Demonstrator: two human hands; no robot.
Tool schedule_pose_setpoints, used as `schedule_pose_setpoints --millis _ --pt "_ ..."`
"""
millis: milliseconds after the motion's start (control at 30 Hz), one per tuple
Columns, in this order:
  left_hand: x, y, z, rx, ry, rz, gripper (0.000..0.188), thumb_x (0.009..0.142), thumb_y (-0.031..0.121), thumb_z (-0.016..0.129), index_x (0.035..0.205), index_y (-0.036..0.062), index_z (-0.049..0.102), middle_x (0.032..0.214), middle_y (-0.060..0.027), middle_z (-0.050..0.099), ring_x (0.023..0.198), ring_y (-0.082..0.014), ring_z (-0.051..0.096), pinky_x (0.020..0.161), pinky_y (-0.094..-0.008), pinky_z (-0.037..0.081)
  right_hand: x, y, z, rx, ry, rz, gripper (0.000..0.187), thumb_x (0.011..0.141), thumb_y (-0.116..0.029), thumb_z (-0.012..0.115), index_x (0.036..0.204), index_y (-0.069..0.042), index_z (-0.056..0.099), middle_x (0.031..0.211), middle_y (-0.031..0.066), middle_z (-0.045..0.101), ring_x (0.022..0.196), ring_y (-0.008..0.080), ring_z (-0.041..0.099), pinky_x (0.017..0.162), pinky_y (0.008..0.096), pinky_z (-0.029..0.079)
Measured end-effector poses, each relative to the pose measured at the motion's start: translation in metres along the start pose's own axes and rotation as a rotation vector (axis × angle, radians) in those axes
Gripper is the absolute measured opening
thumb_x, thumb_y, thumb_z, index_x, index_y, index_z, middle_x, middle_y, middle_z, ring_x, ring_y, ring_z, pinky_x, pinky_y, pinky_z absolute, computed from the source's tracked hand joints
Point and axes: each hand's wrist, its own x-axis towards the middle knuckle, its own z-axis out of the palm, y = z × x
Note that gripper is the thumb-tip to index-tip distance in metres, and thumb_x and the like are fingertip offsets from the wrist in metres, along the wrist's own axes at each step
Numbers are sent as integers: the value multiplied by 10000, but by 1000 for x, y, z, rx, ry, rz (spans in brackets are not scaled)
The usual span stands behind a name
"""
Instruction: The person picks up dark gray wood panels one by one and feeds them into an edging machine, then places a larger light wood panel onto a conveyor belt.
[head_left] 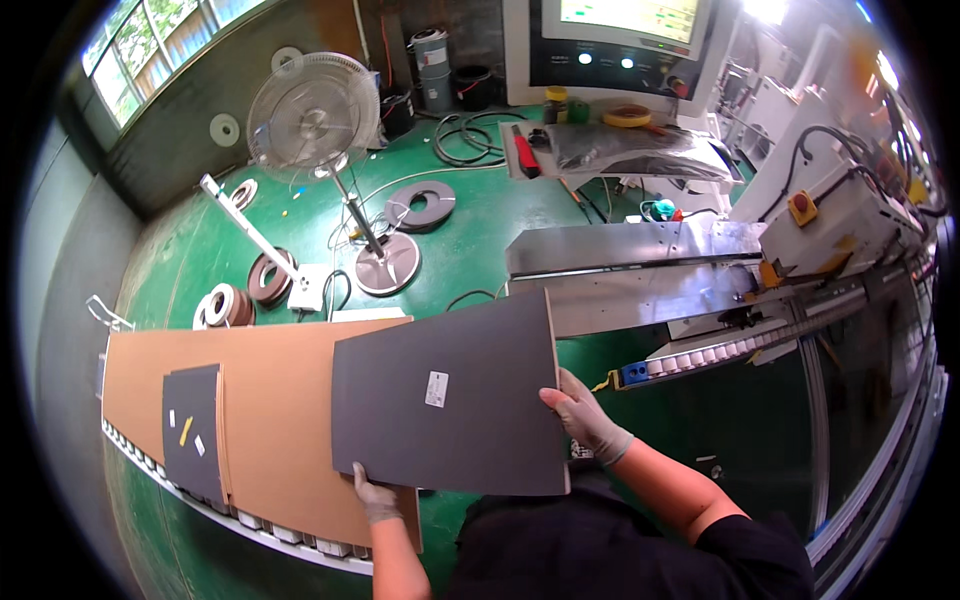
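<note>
A large dark grey panel (pixel 480 400) with a white label is held up in front of me, partly over a brown board. My left hand (pixel 376 497), in a pale glove, grips its lower left edge with the thumb on top. On the right edge, my gloved right hand (pixel 588 412) is closed, thumb on the face and fingers hidden behind. The brown board (pixel 280 400) lies on a roller conveyor to the left. A smaller stack of dark grey panels (pixel 192 432) rests on that board, with white labels and a yellow mark on the top one.
A machine with a metal bed (pixel 640 260) and a row of white rollers (pixel 725 355) stands on the right. Ahead are a monitor (pixel 625 30), a shelf with a red-handled tool (pixel 525 153), and a standing fan (pixel 315 115). Edge-band rolls (pixel 420 207) lie on the green floor.
</note>
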Motion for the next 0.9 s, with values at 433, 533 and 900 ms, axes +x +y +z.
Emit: schedule_pose_setpoints --millis 433,533,900 --pt "-97 -29 88 214 -625 -240 512 909 104 675 1400 51 541 1458 -139 541 1305 -338 546 1115 -504 443 -83 41 -164 440 630 -172 695 1058 -562 394 1499 -26 439 1504 100 487 1358 260 480 1171 399 346" --pt "-122 -40 137 -93 -771 -310 753 945 443 607 1560 89 357 1615 -100 368 1472 -333 354 1219 -538 257 -115 104 -218 397 825 -237 739 1047 -599 389 1513 -26 420 1528 96 463 1373 260 456 1181 392 320" --pt "-81 -4 193 718 -954 -381 665 986 500 561 1328 -70 580 1294 -157 651 1224 -238 594 1053 -381 435 -176 96 -263 414 969 -371 828 1017 -654 422 1516 7 395 1525 129 448 1363 299 444 1183 419 297"
